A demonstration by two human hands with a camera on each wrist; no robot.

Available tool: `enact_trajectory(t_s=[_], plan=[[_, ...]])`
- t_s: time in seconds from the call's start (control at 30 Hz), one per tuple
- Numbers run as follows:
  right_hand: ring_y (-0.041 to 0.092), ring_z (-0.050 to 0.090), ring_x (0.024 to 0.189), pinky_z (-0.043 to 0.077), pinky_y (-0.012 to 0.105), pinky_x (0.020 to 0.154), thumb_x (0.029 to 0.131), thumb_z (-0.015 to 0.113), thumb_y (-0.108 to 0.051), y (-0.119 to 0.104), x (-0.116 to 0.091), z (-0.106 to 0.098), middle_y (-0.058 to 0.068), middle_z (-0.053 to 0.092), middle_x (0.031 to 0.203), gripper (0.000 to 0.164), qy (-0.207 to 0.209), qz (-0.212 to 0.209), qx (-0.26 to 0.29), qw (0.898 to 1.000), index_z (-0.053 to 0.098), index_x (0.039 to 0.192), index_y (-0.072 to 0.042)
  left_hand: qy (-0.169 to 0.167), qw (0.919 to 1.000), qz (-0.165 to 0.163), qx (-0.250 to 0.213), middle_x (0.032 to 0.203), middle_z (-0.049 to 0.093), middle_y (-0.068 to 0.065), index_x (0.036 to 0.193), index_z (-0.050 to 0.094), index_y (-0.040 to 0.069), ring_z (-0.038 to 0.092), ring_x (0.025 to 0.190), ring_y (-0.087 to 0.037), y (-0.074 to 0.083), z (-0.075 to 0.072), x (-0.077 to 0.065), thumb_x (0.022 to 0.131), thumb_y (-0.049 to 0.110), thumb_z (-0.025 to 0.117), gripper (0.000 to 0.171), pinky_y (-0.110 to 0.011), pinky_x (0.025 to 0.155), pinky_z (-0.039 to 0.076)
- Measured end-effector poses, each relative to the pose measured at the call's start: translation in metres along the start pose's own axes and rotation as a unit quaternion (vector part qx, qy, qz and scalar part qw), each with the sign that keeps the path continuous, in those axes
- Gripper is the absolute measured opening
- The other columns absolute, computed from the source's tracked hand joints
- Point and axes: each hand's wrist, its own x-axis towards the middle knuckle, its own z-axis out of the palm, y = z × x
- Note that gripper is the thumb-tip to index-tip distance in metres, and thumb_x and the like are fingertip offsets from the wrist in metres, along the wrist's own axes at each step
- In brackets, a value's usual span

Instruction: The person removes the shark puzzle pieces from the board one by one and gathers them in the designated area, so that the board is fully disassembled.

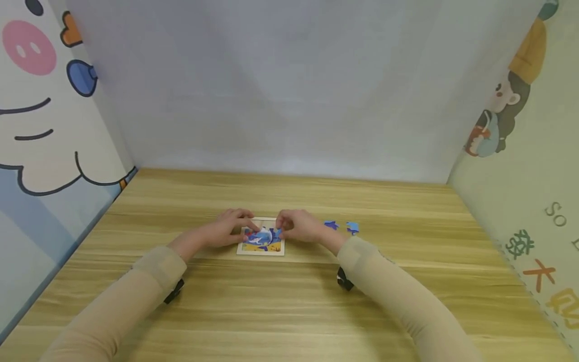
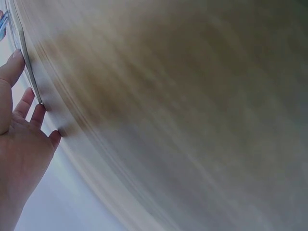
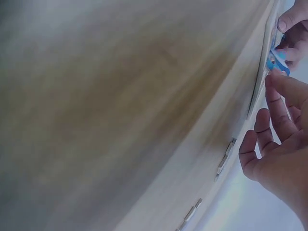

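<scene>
A small jigsaw puzzle board (image 1: 261,253) with a pale border and a blue sea-animal picture lies on the table. My left hand (image 1: 226,228) rests over its left side, thumb near the left border and a forefinger reaching onto the picture. In the left wrist view, that hand (image 2: 24,139) touches the board's edge with relaxed fingers. My right hand (image 1: 300,225) pinches a blue puzzle piece (image 3: 279,63) at the board's right side, and the piece looks tilted in the right wrist view. Bare wood shows at the top of the board, partly hidden by the fingers.
Two loose blue puzzle pieces lie right of the board, a darker one (image 1: 331,224) and a lighter one (image 1: 353,228). The wood-grain table (image 1: 271,311) meets a pale back wall (image 1: 289,100). Printed cartoon panels stand at both sides.
</scene>
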Motion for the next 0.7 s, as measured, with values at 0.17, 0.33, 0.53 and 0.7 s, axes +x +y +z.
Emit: enact_trajectory(t_s=[0.17,0.33,0.53,0.7], plan=[[0.013,0.062,0.086,0.051,0.026,0.080,0.084,0.070,-0.007,-0.004,-0.002,-0.007,0.002,0.067,0.090,0.016,0.012,-0.003,0.012,1.000,0.060,0.097,-0.012,0.002,1.0000,0.003,0.003,0.143,0.039,-0.018,0.122,0.063,0.021,0.032,0.131,-0.043,0.002,0.000,-0.001,0.093,0.019,0.061,0.029,-0.064,0.105,0.022],[0.013,0.062,0.085,0.050,0.028,0.079,0.084,0.069,-0.008,-0.008,-0.008,-0.021,0.003,0.068,0.090,0.015,0.017,-0.001,0.015,1.000,0.062,0.097,-0.011,0.001,1.0000,0.002,-0.002,0.144,0.038,-0.019,0.122,0.063,0.020,0.031,0.131,-0.043,0.001,0.001,-0.001,0.093,0.019,0.060,0.029,-0.065,0.104,0.021],[0.013,0.061,0.081,0.052,0.031,0.068,0.085,0.069,-0.010,-0.009,-0.019,-0.043,0.003,0.067,0.088,0.015,0.015,0.003,0.027,1.000,0.062,0.098,-0.010,0.003,1.0000,0.001,0.003,0.144,0.037,-0.018,0.122,0.062,0.023,0.030,0.132,-0.042,-0.001,0.002,0.000,0.093,0.019,0.060,0.028,-0.065,0.105,0.020],[0.014,0.061,0.084,0.049,0.028,0.070,0.086,0.069,-0.011,-0.011,-0.033,-0.062,0.003,0.067,0.090,0.015,0.016,-0.008,0.010,1.000,0.061,0.099,-0.010,-0.001,1.0000,0.004,0.000,0.145,0.036,-0.017,0.122,0.062,0.023,0.029,0.132,-0.043,-0.002,0.002,0.001,0.094,0.019,0.060,0.029,-0.064,0.106,0.019]])
